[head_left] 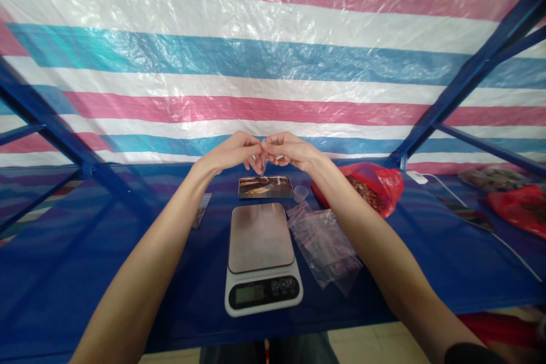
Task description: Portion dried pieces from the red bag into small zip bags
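Note:
My left hand [240, 152] and my right hand [290, 151] meet in front of me above the blue surface, fingers pinched together. Between the fingertips hangs a small clear plastic bag [264, 168], partly hidden by the fingers. Just below the hands lies a phone [265, 187] with a lit picture on its screen. A small clear plastic cup [301, 193] is beside the phone's right end. Closer to me, a white kitchen scale [262, 239] with a bare metal plate seems to read 0.0.
Clear zip bags [328, 247] lie right of the scale, partly under my right forearm. Behind that forearm is a red plastic bag [388, 185] of brown dried pieces. A small packet [202, 210] lies left. Blue frame posts [452, 85] and a striped sheet [256, 57] enclose the back.

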A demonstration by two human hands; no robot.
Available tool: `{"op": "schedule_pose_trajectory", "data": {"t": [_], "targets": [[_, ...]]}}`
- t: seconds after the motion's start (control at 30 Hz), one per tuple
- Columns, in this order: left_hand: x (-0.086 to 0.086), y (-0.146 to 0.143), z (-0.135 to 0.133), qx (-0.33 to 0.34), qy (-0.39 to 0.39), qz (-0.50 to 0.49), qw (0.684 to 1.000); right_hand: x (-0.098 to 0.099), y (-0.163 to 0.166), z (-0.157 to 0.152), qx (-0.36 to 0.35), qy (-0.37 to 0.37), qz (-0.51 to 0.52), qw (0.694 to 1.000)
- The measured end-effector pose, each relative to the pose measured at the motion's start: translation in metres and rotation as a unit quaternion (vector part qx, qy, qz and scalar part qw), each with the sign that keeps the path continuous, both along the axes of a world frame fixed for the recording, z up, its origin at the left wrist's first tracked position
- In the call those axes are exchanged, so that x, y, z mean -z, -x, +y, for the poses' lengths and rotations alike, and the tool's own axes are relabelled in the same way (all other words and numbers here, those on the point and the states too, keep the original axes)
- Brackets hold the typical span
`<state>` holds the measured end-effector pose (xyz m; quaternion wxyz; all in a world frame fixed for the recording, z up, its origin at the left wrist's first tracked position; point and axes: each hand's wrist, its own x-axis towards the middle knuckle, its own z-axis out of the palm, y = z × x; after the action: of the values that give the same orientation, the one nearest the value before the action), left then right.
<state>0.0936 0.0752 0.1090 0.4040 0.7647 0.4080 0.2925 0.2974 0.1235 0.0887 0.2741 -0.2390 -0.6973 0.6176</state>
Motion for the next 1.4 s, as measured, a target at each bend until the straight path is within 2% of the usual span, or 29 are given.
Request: {"op": "schedule_pose_trajectory", "data": {"t": [0.1,0.2,0.3,0.37,0.43,0.5,0.53,0.57,0.67,0.8,0.83,0.9,1.0,1.07,1.17,1.23,1.33,1.4], "targets": [[0.003,-0.005,0.003,-0.036,-0.034,0.026,0.998,-0.001,0.001,-0.001,0.018,-0.004,-0.008,1.0],[0.002,-0.01,0.002,-0.104,-0.078,0.079,0.988,-0.003,0.001,-0.003,0.056,-0.018,-0.03,0.998],[-0.002,-0.012,-0.001,-0.172,-0.122,0.144,0.967,-0.005,0.002,-0.003,0.131,-0.08,-0.083,0.985],[-0.005,-0.014,-0.003,-0.194,-0.133,0.182,0.955,-0.008,0.003,-0.003,0.201,-0.163,-0.137,0.956],[-0.007,-0.016,-0.006,-0.207,-0.144,0.214,0.944,-0.01,0.005,-0.005,0.274,-0.26,-0.199,0.904],[-0.008,-0.018,-0.009,-0.206,-0.159,0.228,0.938,-0.013,0.005,-0.007,0.317,-0.329,-0.24,0.856],[-0.008,-0.019,-0.01,-0.192,-0.165,0.224,0.941,-0.013,0.005,-0.008,0.32,-0.341,-0.247,0.849],[-0.008,-0.02,-0.01,-0.174,-0.17,0.214,0.946,-0.014,0.004,-0.009,0.311,-0.339,-0.244,0.854],[-0.005,-0.016,-0.006,-0.122,-0.182,0.174,0.96,-0.015,0.0,-0.008,0.259,-0.289,-0.187,0.903],[0.002,-0.002,0.004,-0.157,-0.228,0.061,0.959,-0.02,-0.008,-0.003,0.181,-0.217,-0.062,0.957],[0.003,0.001,0.005,-0.152,-0.217,0.035,0.964,-0.022,-0.011,-0.002,0.156,-0.208,-0.041,0.965],[0.006,0.006,0.007,-0.089,-0.154,0.003,0.984,-0.025,-0.014,-0.002,0.116,-0.206,-0.016,0.972],[0.009,0.007,0.004,0.031,-0.039,-0.012,0.999,-0.027,-0.015,-0.003,0.118,-0.2,0.017,0.972],[0.01,0.005,0.002,0.054,-0.008,-0.01,0.998,-0.027,-0.013,-0.003,0.157,-0.166,0.051,0.972],[0.01,0.004,0.002,0.018,-0.018,-0.036,0.999,-0.024,-0.009,-0.006,0.239,-0.053,0.142,0.959],[0.01,0.002,0.005,-0.04,-0.036,-0.103,0.993,-0.017,-0.003,-0.015,0.283,0.036,0.22,0.933],[0.012,-0.007,0.007,-0.122,-0.082,-0.218,0.965,0.003,0.005,-0.042,0.284,0.123,0.296,0.904],[0.015,-0.021,0.002,-0.122,-0.106,-0.249,0.955,0.019,0.008,-0.063,0.262,0.143,0.326,0.897]]}}
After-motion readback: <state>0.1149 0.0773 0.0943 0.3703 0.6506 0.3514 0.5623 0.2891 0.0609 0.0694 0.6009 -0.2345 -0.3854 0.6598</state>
